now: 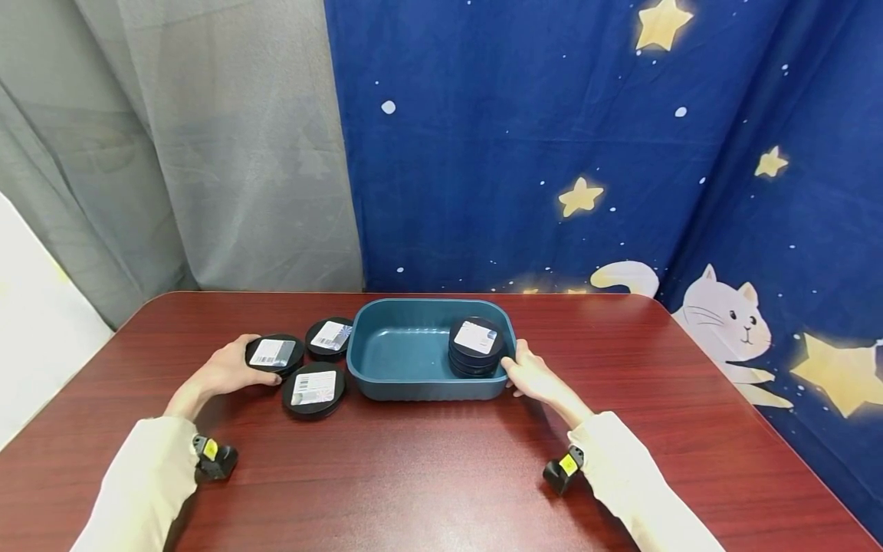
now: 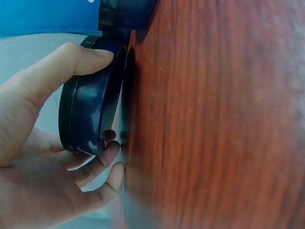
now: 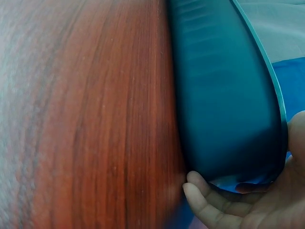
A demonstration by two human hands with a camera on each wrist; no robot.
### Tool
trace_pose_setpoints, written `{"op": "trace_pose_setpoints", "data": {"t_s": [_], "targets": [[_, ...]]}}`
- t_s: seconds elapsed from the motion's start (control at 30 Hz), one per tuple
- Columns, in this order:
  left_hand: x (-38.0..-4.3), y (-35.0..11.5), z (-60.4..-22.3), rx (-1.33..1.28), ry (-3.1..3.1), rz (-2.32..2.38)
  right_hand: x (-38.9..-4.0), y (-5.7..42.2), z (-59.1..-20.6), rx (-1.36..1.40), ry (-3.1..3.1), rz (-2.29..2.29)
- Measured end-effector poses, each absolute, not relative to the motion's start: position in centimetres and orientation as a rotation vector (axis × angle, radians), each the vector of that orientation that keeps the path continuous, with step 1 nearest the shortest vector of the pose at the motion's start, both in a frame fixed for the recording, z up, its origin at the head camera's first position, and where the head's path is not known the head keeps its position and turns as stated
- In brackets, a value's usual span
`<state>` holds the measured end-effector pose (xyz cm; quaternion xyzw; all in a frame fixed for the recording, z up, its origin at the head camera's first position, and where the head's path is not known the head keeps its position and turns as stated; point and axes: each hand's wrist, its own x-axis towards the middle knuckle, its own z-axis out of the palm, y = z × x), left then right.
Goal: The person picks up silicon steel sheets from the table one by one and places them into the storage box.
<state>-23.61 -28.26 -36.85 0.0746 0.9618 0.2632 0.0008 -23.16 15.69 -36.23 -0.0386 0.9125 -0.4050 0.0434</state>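
Observation:
My left hand [image 1: 229,369] grips a round black tin [image 1: 274,353] with a white label on its lid, at the left of the table. In the left wrist view, thumb and fingers curl round the tin's side wall [image 2: 90,107], and its lower edge is right at the tabletop. Two more labelled black tins lie beside it, one behind [image 1: 331,336] and one in front [image 1: 313,389]. My right hand [image 1: 541,377] holds the right end of a teal rectangular bin [image 1: 428,390], thumb at the rim and fingers on the outside. Black tins [image 1: 476,341] stand stacked in the bin's right end.
Everything stands on a reddish-brown wooden table [image 1: 414,475]. Behind its far edge hang a grey curtain [image 1: 255,153] and a blue curtain [image 1: 483,153] with stars and a white cat.

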Motion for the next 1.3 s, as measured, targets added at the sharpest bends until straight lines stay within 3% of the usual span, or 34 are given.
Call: {"op": "trace_pose_setpoints", "data": {"t_s": [0.7,1.3], "targets": [[-22.9,-27.5,-36.2,0.086,3.089,1.072,-23.2,15.7,-36.3,-0.109,2.783,-1.232],[-22.1,-23.8,-34.5,0.293,2.878,1.524,-23.2,15.8,-36.4,-0.112,2.791,-1.236]]}}
